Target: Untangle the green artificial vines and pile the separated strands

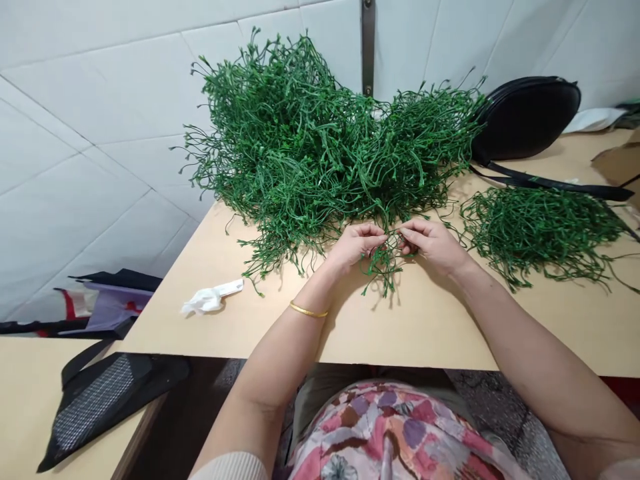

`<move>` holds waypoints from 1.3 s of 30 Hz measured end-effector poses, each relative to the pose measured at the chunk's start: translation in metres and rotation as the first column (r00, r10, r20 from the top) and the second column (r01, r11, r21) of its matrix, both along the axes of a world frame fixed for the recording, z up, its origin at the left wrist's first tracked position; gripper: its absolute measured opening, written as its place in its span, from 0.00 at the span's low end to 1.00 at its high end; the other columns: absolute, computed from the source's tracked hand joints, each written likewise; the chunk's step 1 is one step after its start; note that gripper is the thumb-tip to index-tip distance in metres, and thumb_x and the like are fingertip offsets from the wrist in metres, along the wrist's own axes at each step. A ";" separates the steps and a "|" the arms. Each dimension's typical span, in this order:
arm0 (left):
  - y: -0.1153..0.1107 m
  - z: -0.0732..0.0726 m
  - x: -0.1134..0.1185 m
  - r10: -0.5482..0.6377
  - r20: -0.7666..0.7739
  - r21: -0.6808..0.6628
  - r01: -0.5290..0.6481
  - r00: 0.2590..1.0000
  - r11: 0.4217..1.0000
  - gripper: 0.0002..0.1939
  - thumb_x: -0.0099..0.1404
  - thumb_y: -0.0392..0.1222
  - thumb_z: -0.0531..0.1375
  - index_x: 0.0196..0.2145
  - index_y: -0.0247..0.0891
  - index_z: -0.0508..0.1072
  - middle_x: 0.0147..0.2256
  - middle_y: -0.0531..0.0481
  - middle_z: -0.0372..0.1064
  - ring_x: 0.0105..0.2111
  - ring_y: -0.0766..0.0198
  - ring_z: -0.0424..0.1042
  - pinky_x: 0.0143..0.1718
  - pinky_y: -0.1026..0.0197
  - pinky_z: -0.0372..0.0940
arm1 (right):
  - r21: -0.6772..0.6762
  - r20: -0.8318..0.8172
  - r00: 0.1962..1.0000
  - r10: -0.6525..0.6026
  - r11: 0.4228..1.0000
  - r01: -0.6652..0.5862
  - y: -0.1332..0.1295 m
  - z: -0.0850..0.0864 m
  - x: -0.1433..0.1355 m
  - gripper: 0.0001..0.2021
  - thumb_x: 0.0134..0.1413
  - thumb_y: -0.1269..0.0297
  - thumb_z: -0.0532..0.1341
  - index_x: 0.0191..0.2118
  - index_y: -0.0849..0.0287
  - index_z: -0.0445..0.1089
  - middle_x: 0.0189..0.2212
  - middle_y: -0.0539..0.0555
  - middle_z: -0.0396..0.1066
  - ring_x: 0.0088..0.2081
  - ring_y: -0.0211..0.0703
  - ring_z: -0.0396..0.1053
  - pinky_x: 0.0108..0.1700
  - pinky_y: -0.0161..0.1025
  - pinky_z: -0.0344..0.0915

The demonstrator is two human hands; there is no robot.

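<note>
My left hand (pixel 357 245) and my right hand (pixel 431 244) meet close together over the table, both with fingers pinched. Between them is a small bunch of thin green artificial stems (pixel 384 265) with budded tips, some dangling toward the tabletop. The left fingers grip the bunch; the right thumb and fingers pinch stems at its upper right side. Just beyond my hands rises a big tangled heap of the same green stems (pixel 305 147). To the right lies a smaller, flatter pile of green stems (pixel 540 233).
A black bag (pixel 530 117) with its strap rests at the back right against the heap. On the left of the wooden table (pixel 280 333) lies a crumpled white tissue (pixel 205 301). A black mesh bag (pixel 100 400) sits on another surface at lower left. The tiled wall (pixel 125 100) stands behind.
</note>
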State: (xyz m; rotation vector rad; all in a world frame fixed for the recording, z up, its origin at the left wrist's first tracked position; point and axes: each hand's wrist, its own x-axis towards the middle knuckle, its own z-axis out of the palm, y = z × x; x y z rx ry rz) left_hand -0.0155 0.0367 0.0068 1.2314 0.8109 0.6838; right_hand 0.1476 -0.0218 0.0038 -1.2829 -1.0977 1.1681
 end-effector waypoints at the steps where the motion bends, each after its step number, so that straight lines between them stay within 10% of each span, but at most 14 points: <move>1: 0.000 0.000 0.000 0.001 -0.011 -0.019 -0.002 1.000 1.000 0.06 0.48 0.34 0.64 0.25 0.33 0.69 0.20 0.55 0.64 0.19 0.75 0.59 0.22 0.68 0.53 | 0.007 0.007 1.000 -0.003 1.000 0.003 0.000 0.000 0.000 0.13 0.43 0.56 0.66 0.30 0.61 0.70 0.22 0.48 0.68 0.21 0.31 0.63 0.25 0.32 0.61; 25: -0.003 0.000 0.005 0.067 -0.039 0.052 -0.065 0.997 0.997 0.08 0.49 0.32 0.62 0.20 0.34 0.64 0.14 0.59 0.56 0.14 0.76 0.54 0.18 0.68 0.47 | 0.019 0.006 1.000 -0.018 1.000 0.018 0.002 0.000 0.001 0.18 0.42 0.48 0.66 0.30 0.59 0.71 0.23 0.49 0.68 0.24 0.33 0.63 0.26 0.34 0.61; 39: -0.004 0.005 0.006 0.011 -0.088 0.092 -0.003 0.996 0.996 0.07 0.49 0.33 0.62 0.19 0.32 0.67 0.17 0.57 0.59 0.19 0.75 0.55 0.24 0.67 0.50 | 0.019 0.074 0.997 0.027 0.999 -0.029 -0.002 0.005 0.004 0.07 0.36 0.67 0.67 0.26 0.60 0.70 0.22 0.47 0.68 0.25 0.33 0.63 0.30 0.35 0.61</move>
